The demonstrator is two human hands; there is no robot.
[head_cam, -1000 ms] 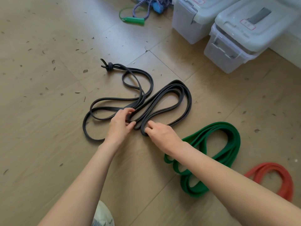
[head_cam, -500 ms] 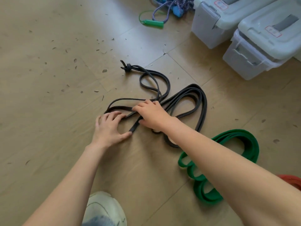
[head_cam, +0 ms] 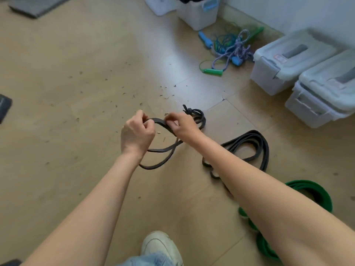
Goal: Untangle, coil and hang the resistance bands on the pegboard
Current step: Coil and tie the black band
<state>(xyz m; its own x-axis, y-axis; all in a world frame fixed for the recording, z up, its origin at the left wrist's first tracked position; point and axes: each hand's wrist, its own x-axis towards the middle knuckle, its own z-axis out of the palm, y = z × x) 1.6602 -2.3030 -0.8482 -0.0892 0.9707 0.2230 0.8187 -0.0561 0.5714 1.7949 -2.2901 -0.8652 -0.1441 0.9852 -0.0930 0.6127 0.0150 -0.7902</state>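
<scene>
A long black resistance band (head_cam: 247, 140) lies tangled on the wooden floor, with a knot (head_cam: 189, 110) at its far end. My left hand (head_cam: 137, 132) and my right hand (head_cam: 181, 125) both pinch one stretch of it and hold that stretch raised above the floor. A loop hangs down below my hands. A coiled green band (head_cam: 318, 194) lies at the lower right, partly hidden by my right forearm. No pegboard is in view.
Two lidded plastic bins (head_cam: 288, 60) stand at the right by the wall, another white bin (head_cam: 197, 11) at the top. Tangled jump ropes (head_cam: 230, 48) lie between them. My white shoe (head_cam: 161, 246) is at the bottom. Small debris dots the floor.
Both hands have lifted a stretch of the black band off the floor. The view has tilted up and left; the red band is out of view.
</scene>
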